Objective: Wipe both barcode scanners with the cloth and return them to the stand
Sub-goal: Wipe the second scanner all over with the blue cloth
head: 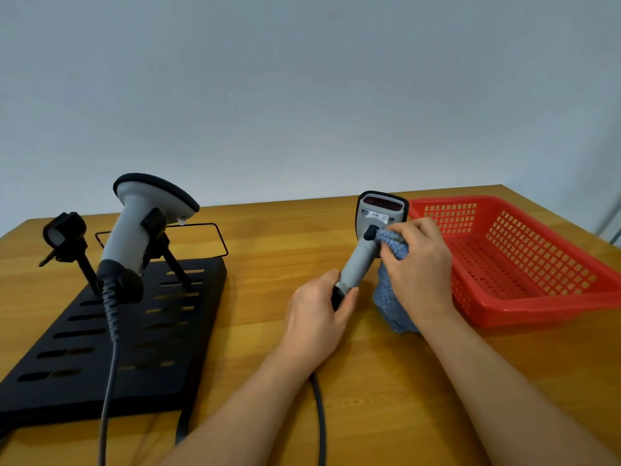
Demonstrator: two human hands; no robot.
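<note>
On my feed, both forearms came in bare, with no sleeve reaching the wrists. My left hand (317, 317) and right hand (418, 264) wore no gloves, rings, watch or bands.

No text can be read. The only printing in view is a small label (379, 215) on the grey face of the barcode scanner (371, 237), just under its dark red scan window (383, 205) and just above the fingertips of the right hand (418, 260). It carries a few dark marks and what may be a small logo at its left end, all too small and blurred to make out as letters or numbers.
</note>
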